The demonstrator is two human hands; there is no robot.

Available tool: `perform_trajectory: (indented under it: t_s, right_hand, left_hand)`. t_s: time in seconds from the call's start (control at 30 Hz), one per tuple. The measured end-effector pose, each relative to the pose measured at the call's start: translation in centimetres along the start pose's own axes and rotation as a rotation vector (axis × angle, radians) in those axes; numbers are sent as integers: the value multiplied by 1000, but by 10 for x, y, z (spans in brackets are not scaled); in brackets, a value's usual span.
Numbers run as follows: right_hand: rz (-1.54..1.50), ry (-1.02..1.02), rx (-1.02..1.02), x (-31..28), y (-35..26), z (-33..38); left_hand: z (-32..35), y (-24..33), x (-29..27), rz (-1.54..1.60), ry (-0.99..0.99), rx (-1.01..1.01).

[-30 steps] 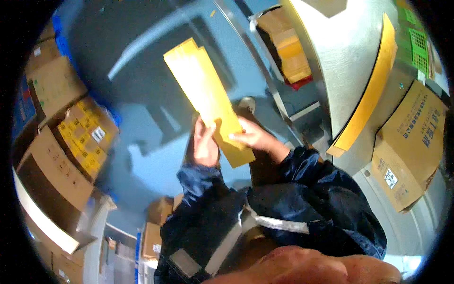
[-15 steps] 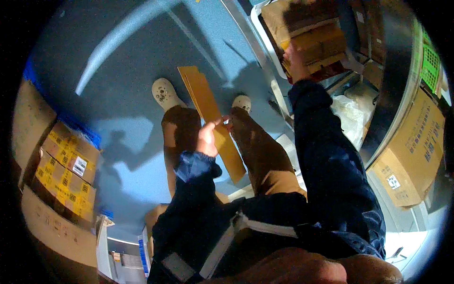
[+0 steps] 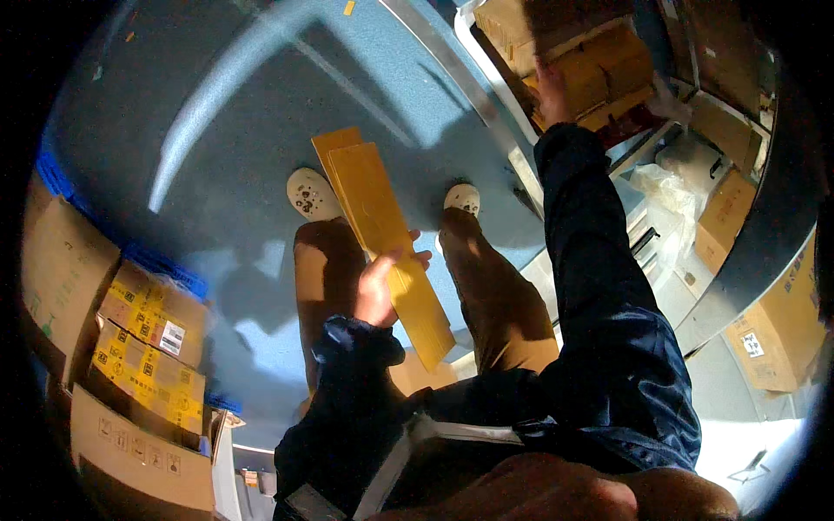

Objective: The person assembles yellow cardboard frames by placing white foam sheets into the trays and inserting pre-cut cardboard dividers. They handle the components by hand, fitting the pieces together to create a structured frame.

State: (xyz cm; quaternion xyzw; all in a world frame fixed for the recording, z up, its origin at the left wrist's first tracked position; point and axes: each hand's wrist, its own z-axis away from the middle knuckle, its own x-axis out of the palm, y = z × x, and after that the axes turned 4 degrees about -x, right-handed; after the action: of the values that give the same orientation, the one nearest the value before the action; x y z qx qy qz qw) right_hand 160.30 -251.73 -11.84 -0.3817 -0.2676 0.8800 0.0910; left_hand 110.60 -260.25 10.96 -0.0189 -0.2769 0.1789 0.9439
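Evidently for balance, the left hand (image 3: 378, 291) has its fingers clamped mid-length around the cardboard strips (image 3: 382, 208), above the floor (image 3: 243, 148); the right hand (image 3: 552, 94), grip unclear, meets folded cardboard (image 3: 608, 65) by the bin's (image 3: 463, 31) left edge.

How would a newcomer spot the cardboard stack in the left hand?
Start from the blue-grey floor in the middle of the view and find the two pale shoes. Between them in the picture, the left hand grips a long, narrow cardboard stack. Unlike the yellow-taped boxes at left, it is flat strips, held in the air.
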Motion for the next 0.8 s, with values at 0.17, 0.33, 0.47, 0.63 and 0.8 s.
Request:
perform_trajectory:
  t_s: [0.17, 0.33, 0.47, 0.63, 0.8]
  right_hand:
    - [-70, -20, -78, -5, 16, -14]
    - [-167, -47, -129, 7, -19, 21]
    - [-149, -99, -151, -10, -10, 16]
    - [-269, 18, -143, 0, -37, 53]
    - [-283, -4, -206, -6, -6, 30]
  left_hand:
    - [-3, -3, 15, -19, 24, 45]
    - [-11, -17, -1, 40, -12, 25]
    - [-15, -18, -2, 44, -11, -6]
    - [-9, -18, 13, 94, -27, 66]
    - [-8, -15, 16, 81, -39, 36]
